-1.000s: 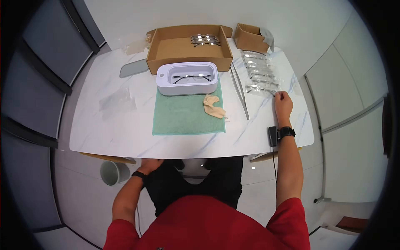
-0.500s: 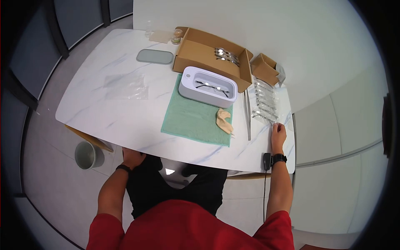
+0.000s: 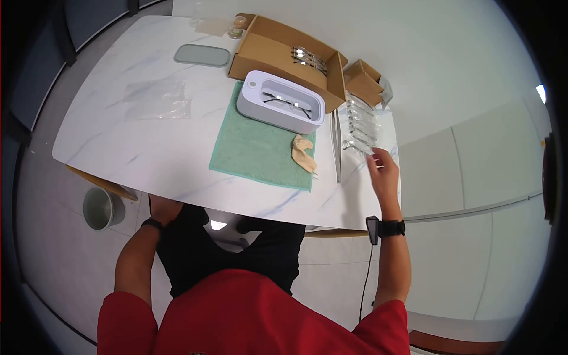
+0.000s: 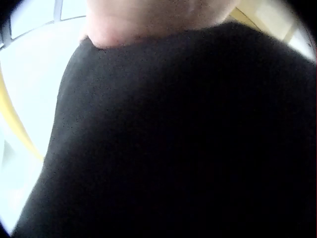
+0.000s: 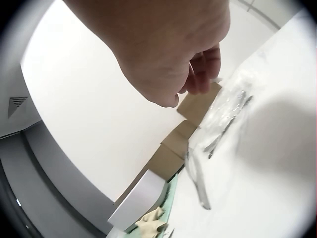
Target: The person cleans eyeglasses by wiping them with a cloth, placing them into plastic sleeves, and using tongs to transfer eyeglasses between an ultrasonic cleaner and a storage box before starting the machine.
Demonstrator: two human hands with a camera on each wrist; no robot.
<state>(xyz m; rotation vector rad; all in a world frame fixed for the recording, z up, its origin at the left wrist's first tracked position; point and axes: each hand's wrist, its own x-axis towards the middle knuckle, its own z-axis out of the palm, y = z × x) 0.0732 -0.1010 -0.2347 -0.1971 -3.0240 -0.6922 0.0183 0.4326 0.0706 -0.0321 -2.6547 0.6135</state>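
Observation:
My right hand (image 3: 383, 168) is raised a little over the table's right side, pinching the edge of a clear plastic bag (image 3: 358, 146) with thumb and fingers. That bag holds a pair of glasses and is the nearest in a row of bagged glasses (image 3: 362, 118). Dark temples show through the plastic (image 5: 225, 126) in the right wrist view. My left hand (image 3: 164, 208) rests on the left thigh, its fingers partly hidden by the table edge; the left wrist view shows the base of the hand (image 4: 148, 25) against dark trousers.
A white ultrasonic cleaner (image 3: 278, 118) holding dark-framed glasses (image 3: 287, 105) stands on a green towel (image 3: 254, 151) beside a beige cloth (image 3: 302, 155). Long metal tweezers (image 3: 337, 148) lie to its right. Behind are an open carton (image 3: 266, 50) with glasses and a small box (image 3: 362, 83). Flat bags (image 3: 157, 99) lie left.
The head view has turned and shifted. My right hand has lifted slightly off the table, drawing up the near edge of the nearest bag. My left hand stays on the thigh.

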